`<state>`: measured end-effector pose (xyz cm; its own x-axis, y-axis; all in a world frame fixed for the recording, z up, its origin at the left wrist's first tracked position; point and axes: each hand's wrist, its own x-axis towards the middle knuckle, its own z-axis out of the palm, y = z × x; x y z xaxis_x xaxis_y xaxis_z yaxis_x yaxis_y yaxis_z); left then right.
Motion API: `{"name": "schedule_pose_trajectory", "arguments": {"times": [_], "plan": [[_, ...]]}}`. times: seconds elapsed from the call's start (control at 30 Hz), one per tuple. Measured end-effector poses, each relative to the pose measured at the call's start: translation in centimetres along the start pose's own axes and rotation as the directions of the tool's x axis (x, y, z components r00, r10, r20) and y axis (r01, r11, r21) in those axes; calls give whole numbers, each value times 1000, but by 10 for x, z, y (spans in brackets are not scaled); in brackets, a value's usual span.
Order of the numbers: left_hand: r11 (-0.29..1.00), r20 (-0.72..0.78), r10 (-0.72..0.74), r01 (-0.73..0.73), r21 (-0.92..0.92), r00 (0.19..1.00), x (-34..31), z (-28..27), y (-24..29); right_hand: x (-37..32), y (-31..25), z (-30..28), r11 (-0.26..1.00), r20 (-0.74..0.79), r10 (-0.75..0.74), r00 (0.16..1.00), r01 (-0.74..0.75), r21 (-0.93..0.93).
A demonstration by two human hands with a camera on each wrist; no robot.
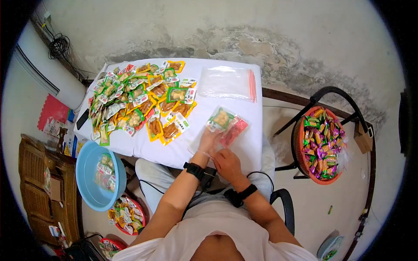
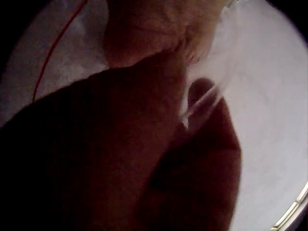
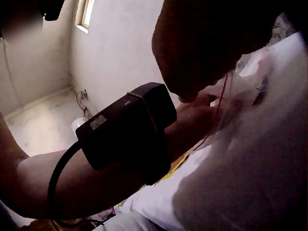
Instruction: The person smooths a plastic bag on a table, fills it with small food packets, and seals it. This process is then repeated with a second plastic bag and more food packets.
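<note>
In the head view my left hand (image 1: 210,140) reaches into a clear plastic bag (image 1: 196,142) with a red seal line. At its fingertips lie a green-edged packet of pale round snacks (image 1: 220,118) and a red snack packet (image 1: 234,131); the packets partly hide these fingers, so I cannot tell if they grip. My right hand (image 1: 227,164) pinches the bag's near edge beside the left wrist. In the left wrist view thin plastic film (image 2: 204,103) runs between the right thumb and finger. The right wrist view has the red seal line (image 3: 222,98) crossing near the left hand.
A pile of snack packets (image 1: 130,98) covers the table's left side. Flat clear bags (image 1: 224,82) lie at the back right. A blue basin (image 1: 82,182) with filled bags stands left. Right, an orange basket (image 1: 298,150) of wrapped sweets sits on a black chair (image 1: 331,90).
</note>
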<state>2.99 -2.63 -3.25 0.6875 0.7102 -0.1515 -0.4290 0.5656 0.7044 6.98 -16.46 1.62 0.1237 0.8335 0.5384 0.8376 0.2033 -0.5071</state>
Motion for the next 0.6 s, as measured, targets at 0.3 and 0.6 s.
{"name": "schedule_pose_trajectory", "arguments": {"times": [0.3, 0.6], "plan": [[406, -209, 392, 35, 913, 896, -16, 2, -3, -4, -2, -15, 942, 43, 326, 944, -321, -94], [270, 152, 336, -249, 930, 930, 5, -45, -70, 4, -4, -21, 973, -95, 197, 976, -206, -101]]}}
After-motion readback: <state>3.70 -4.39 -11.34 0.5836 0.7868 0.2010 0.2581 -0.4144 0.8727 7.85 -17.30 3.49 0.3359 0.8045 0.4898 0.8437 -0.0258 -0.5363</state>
